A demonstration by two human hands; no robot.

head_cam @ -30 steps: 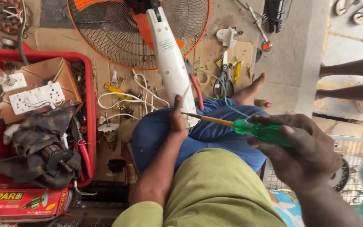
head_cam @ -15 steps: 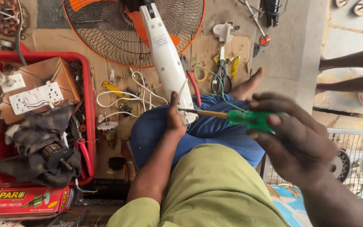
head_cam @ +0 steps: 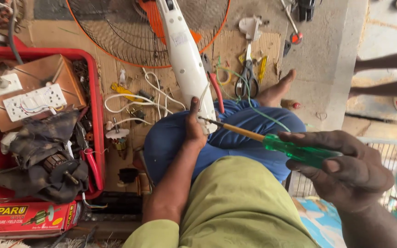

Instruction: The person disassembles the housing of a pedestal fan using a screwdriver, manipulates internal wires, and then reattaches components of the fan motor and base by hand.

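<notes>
While left hand (head_cam: 194, 126) steadies white fan stand (head_cam: 184, 59), right hand (head_cam: 345, 170) grasps green screwdriver (head_cam: 295, 150)

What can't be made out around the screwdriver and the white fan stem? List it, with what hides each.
Head view only:
- Screwdriver tip: too small to see what it meets on the white fan stem.
- Stem's lower end: partly covered by the left hand.
- Screwdriver handle end: wrapped by the right hand.
- Fan guard and stem top: cut off by the upper edge.
- Red crate contents: buried under a dark cloth.
</notes>
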